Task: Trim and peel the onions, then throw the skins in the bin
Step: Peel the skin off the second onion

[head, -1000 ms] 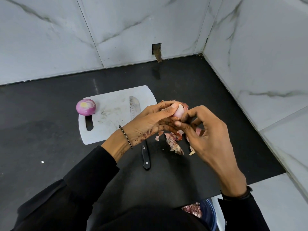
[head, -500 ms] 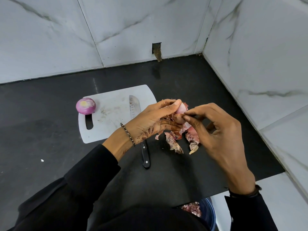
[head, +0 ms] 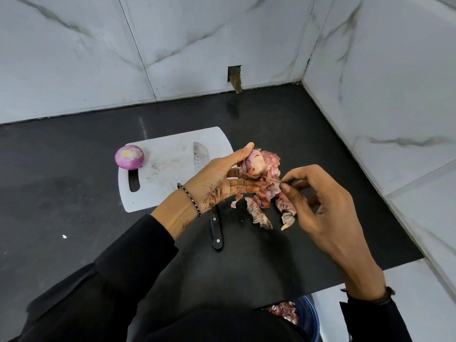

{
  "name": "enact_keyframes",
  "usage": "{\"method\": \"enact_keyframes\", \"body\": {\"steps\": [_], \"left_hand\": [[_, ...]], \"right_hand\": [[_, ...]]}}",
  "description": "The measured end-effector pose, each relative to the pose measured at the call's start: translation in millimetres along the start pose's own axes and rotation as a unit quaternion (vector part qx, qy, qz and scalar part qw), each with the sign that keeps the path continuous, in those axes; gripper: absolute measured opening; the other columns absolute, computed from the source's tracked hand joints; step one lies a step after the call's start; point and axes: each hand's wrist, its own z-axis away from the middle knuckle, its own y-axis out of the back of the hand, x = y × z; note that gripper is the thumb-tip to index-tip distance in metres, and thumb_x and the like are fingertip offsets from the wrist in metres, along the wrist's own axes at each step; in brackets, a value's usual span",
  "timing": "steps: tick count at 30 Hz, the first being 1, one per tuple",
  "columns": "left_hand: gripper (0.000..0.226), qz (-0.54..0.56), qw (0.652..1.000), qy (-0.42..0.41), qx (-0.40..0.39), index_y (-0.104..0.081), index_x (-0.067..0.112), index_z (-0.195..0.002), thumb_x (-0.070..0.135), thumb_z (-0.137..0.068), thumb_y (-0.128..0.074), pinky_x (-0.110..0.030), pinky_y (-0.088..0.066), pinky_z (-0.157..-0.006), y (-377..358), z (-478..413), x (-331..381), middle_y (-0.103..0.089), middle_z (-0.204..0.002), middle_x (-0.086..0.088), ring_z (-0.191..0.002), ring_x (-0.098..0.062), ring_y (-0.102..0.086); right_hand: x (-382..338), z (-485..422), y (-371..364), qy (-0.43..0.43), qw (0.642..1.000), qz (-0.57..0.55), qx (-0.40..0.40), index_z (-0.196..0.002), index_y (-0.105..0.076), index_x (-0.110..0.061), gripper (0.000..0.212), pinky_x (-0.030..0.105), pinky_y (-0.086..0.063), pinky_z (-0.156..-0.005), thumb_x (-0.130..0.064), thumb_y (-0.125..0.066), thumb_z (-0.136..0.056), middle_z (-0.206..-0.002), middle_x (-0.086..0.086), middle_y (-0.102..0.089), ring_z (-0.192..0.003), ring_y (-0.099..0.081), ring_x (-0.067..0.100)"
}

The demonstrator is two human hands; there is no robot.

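One peeled purple onion sat at nine o'clock on the white cutting board. The left hand had its grip curled round a half-skinned pink onion, while the right hand had its grip pinching a strip of skin. Loose skins on the black worktop awaited the blue bin at six o'clock.

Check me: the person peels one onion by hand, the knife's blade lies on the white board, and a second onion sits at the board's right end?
Not quite. The head view shows the second onion at the white board's left end, by its handle slot. The rest holds.
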Motion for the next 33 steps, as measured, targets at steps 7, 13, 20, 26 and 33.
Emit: {"method": "enact_keyframes", "body": {"steps": [7, 13, 20, 26, 33], "left_hand": [[0.035, 0.021, 1.000, 0.011, 0.003, -0.067, 0.008, -0.105, 0.038, -0.088, -0.067, -0.035, -0.061, -0.076, -2, -1, -3, -0.075, -0.088, -0.015, -0.089, -0.030, -0.073], [0.031, 0.027, 1.000, 0.000, -0.015, -0.069, 0.003, -0.103, 0.032, -0.093, -0.063, -0.033, -0.060, -0.081, -11, -1, -9, -0.076, -0.083, -0.009, -0.086, -0.022, -0.073], [0.031, 0.051, 0.999, -0.010, -0.004, -0.070, 0.002, -0.104, 0.030, -0.092, -0.065, -0.034, -0.059, -0.085, -11, 0, -12, -0.076, -0.091, -0.013, -0.093, -0.024, -0.073], [0.034, 0.122, 0.992, 0.003, 0.001, -0.064, 0.003, -0.111, 0.033, -0.093, -0.062, -0.042, -0.053, -0.096, -4, 0, -12, -0.072, -0.101, -0.021, -0.101, -0.031, -0.070], [0.053, 0.099, 0.994, 0.051, -0.013, -0.057, 0.003, -0.122, 0.047, -0.093, -0.056, -0.040, -0.060, -0.082, 6, -1, -13, -0.072, -0.106, -0.022, -0.098, -0.032, -0.071]], "right_hand": [[5, 3, 0, -0.058, 0.998, 0.022, 0.028, -0.114, -0.065, -0.028, 0.019, 0.007, -0.046, -0.071, -0.026, -0.065, -0.094, -0.108, -0.013, -0.062, -0.094, -0.062, 0.002], [-4, -3, -14, -0.096, 0.994, 0.015, 0.042, -0.108, -0.070, -0.030, 0.032, 0.019, -0.050, -0.066, -0.054, -0.067, -0.087, -0.102, -0.018, -0.065, -0.089, -0.063, 0.001], [-8, -7, -22, -0.131, 0.988, -0.004, 0.076, -0.100, -0.074, -0.027, 0.012, 0.026, -0.056, -0.071, -0.037, -0.070, -0.093, -0.093, -0.015, -0.069, -0.088, -0.065, 0.002], [-3, -3, -23, -0.179, 0.979, -0.026, 0.096, -0.097, -0.071, -0.025, 0.006, 0.010, -0.048, -0.069, -0.031, -0.070, -0.094, -0.089, -0.014, -0.068, -0.085, -0.064, 0.000], [9, 2, -19, -0.222, 0.967, -0.021, 0.119, -0.097, -0.069, -0.028, 0.005, 0.018, -0.050, -0.068, -0.033, -0.068, -0.095, -0.089, -0.013, -0.068, -0.080, -0.064, 0.002]]}}
